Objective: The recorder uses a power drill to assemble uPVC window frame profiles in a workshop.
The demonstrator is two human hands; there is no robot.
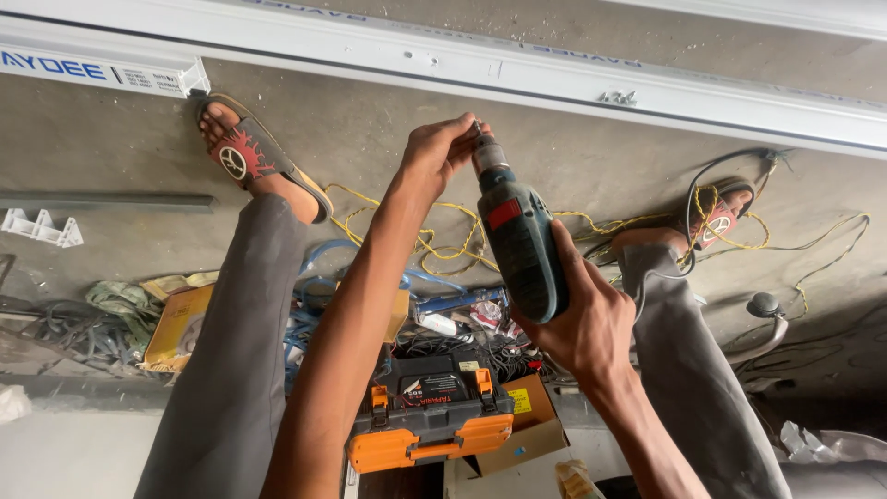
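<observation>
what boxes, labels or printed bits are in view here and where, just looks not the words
Yellow cardboard box: flat, on the floor left of the left leg.
Brown carton: open, beside the orange-and-grey tool case, with a small yellow sticker.
Case label: dark rectangle with red and white print.
Red plate: on the blue-green drill held in the right hand.
White profile: top left, blue lettering.
</observation>
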